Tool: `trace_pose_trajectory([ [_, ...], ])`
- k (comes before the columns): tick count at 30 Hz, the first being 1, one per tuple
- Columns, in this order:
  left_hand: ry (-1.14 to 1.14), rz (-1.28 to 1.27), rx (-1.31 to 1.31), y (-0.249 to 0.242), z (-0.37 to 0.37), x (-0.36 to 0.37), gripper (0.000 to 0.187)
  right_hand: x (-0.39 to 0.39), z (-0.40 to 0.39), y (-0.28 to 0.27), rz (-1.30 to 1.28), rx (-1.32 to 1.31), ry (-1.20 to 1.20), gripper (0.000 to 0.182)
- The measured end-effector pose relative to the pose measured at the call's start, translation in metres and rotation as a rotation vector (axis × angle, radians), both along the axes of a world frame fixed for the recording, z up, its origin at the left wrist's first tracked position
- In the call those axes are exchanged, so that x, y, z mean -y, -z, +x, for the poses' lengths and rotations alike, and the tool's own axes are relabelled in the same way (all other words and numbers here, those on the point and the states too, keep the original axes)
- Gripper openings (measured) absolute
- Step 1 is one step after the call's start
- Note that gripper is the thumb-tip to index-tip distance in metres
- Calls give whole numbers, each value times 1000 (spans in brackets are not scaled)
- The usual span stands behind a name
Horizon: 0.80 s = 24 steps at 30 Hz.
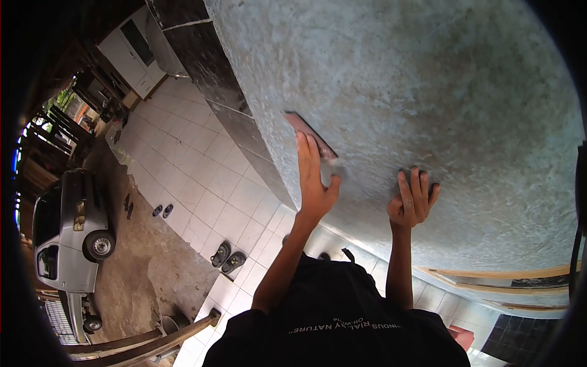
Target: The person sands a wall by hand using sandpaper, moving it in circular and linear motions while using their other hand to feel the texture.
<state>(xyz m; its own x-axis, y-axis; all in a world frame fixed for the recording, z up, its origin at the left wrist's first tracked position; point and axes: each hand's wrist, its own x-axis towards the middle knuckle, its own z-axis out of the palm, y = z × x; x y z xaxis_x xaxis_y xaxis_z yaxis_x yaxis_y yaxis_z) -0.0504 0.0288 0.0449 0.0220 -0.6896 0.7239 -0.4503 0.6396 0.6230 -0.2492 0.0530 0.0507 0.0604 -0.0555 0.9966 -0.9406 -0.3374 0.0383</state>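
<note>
Left hand presses a flat trowel against the grey plastered wall, fingers stretched along the blade and thumb spread to the right. Right hand, just to its right, rests on the plaster, fingers curled, holding nothing visible.

A house's covered porch is showing here: white square floor tiles, pairs of dark sandals, and a grey parked van standing outside.
</note>
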Motion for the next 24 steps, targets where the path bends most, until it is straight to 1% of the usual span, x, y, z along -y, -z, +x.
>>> trace_pose_trajectory([
  [2, 8, 19, 15, 15, -5, -9, 92, -1, 0, 1, 21, 6, -7, 37],
  [5, 16, 53, 34, 20, -10, -15, 90, -1, 0, 1, 18, 10, -2, 37],
  [7, 14, 66, 34, 11, -9, -15, 89, 0, 1, 1, 15, 8, 0, 37],
  [9, -24, -19, 50, -2, 0, -3, 89, 0, 0, 1, 20, 1, -2, 38],
  [10, -25, -15, 47, -8, 4, 0, 89, 0, 0, 1, 15, 4, -2, 38],
  [12, -51, -28, 53, -16, 9, 4, 93, 0, 1, 1, 11, 7, -4, 37],
  [14, -41, -23, 8, -1, 4, 0, 94, 0, 2, 0, 9, 13, -3, 38],
  [17, -49, 80, 112, 28, -1, -14, 97, 0, 1, 1, 13, 16, -4, 37],
  [18, -53, 81, 112, 28, 1, -13, 97, 2, 1, 1, 14, 15, -9, 37],
  [20, -71, 83, 111, 30, 6, -6, 90, 2, 1, 2, 6, 16, -5, 36],
  [22, -133, 19, 89, 13, 17, 5, 89, 2, -1, 3, 20, 9, -6, 36],
  [24, -128, 38, 78, 0, 26, 10, 90, 1, 1, 2, 25, 13, -3, 35],
])
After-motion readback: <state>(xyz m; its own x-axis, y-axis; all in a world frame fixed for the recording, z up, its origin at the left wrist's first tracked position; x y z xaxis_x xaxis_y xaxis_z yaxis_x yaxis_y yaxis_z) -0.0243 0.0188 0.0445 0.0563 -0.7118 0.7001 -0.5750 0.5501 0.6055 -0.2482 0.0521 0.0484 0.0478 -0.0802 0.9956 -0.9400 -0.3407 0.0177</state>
